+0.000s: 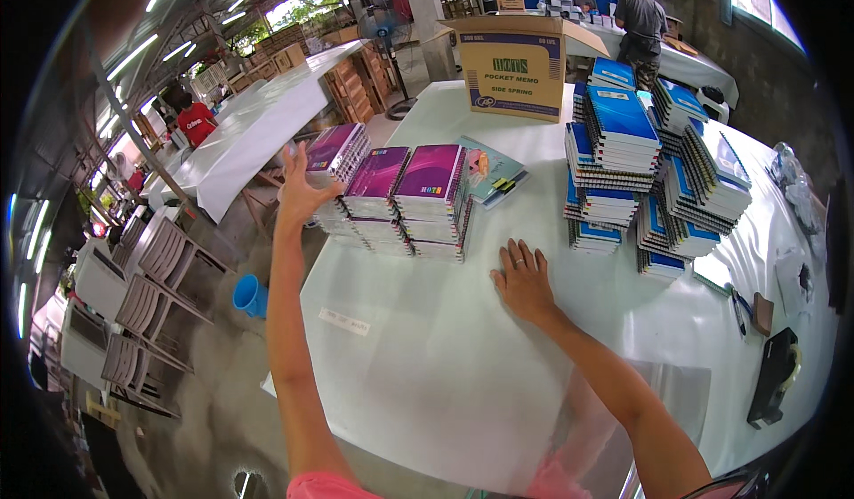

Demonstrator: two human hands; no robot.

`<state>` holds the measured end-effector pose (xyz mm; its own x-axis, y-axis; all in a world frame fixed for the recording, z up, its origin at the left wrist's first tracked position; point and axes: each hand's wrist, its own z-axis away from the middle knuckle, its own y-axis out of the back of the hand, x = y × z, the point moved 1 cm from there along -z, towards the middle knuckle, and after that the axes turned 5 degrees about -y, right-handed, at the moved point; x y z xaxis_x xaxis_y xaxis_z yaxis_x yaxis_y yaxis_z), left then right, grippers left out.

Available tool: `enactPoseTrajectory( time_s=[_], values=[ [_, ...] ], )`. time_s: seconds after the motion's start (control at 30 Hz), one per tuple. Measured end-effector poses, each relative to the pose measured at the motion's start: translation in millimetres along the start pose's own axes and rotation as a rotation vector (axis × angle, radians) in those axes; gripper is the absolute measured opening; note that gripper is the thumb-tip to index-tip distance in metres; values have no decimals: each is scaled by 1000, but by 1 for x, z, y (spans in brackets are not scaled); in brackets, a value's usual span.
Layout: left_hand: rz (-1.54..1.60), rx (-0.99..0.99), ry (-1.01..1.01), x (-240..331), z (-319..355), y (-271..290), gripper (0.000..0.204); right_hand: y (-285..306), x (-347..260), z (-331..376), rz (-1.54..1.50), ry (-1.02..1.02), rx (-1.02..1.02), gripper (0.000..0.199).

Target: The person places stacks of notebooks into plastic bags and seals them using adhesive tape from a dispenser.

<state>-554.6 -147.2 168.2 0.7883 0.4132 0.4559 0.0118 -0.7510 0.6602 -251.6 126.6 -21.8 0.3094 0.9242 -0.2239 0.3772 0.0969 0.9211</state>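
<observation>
My left hand (305, 189) is at the near left corner of a stack of purple spiral notebooks (334, 149), thumb and fingers spread against its sides. Two more stacks of purple notebooks (431, 175) stand close beside it on the right. My right hand (525, 283) lies palm down on the white tabletop (427, 339), fingers apart, holding nothing. Behind the purple stacks lies a flat teal and pink printed sheet or cover (492, 174), partly hidden by them.
Tall, uneven stacks of blue spiral notebooks (623, 125) stand on the right. A cardboard box (513, 72) sits at the far edge. A tape dispenser (776, 377), pens (737, 310) and clear plastic (658, 401) lie nearer. A blue bucket (250, 295) and chairs (142, 317) are left.
</observation>
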Motion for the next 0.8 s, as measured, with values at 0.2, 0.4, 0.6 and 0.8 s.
enactPoseTrajectory(
  time_s=[0.2, 0.4, 0.6, 0.8],
  values=[
    [-369, 399, -166, 26, 10, -46, 93, 1, 6, 1, 10, -3, 15, 53],
    [-85, 402, -88, 7, 2, -23, 67, -1, 2, 0, -15, -3, 38, 53],
    [-223, 307, -64, 25, 13, -27, 75, -4, 9, 1, 7, 10, 106, 51],
    [-179, 467, 65, -3, 5, -2, 108, -3, -5, 1, -43, 49, 148, 51]
  ],
)
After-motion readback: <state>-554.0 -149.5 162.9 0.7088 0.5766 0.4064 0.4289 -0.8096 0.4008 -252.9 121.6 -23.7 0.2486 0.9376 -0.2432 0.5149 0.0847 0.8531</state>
